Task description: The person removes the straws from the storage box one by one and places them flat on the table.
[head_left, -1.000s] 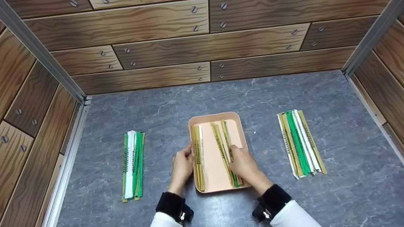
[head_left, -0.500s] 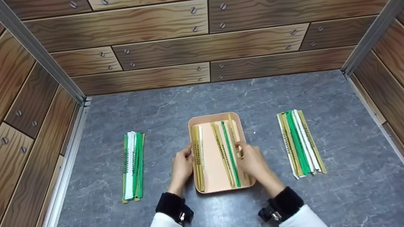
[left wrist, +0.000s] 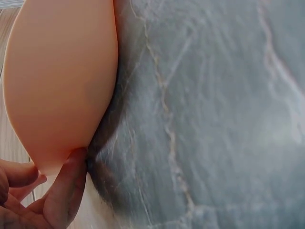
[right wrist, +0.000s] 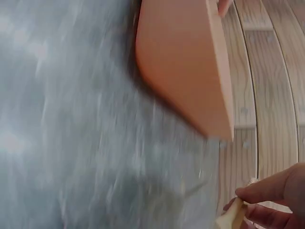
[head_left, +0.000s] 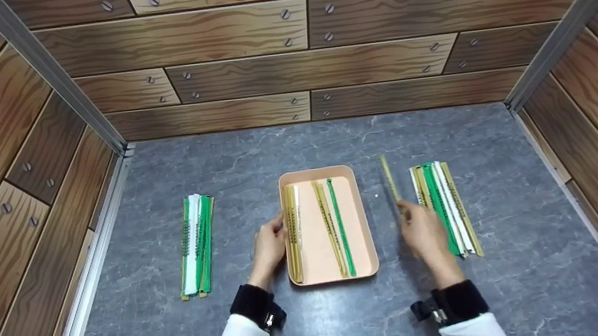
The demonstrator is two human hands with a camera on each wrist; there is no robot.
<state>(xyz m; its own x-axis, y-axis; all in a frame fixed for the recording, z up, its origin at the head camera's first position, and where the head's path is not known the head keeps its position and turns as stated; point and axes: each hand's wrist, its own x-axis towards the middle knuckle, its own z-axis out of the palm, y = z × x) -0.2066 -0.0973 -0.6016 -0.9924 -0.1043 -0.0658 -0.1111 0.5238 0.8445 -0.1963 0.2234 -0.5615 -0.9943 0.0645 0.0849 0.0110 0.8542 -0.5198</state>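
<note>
My left hand (head_left: 269,246) pinches the left rim of a peach tray (head_left: 315,249); in the left wrist view, thumb and fingers meet at the tray's side (left wrist: 59,71). Inside the tray lie yellow and white wrapped straws (head_left: 294,234) along the left, two slanting yellow straws (head_left: 330,228), and one green straw (head_left: 341,227). Right of the tray, my right hand (head_left: 426,232) holds a yellow wrapped straw (head_left: 389,178) above the table, its far end pointing away. The right wrist view shows that straw (right wrist: 232,214) pinched between thumb and fingers.
A bundle of green, white and yellow straws (head_left: 196,243) lies left of the tray. Another mixed bundle (head_left: 448,208) lies to the right, partly behind my right hand. Wood-patterned walls (head_left: 206,116) enclose the grey marbled table (head_left: 318,144).
My right hand has lifted a yellow straw out of the tray's right side and carried it right, near the right bundle. The green straw now lies uncovered. My left hand stays on the tray.
</note>
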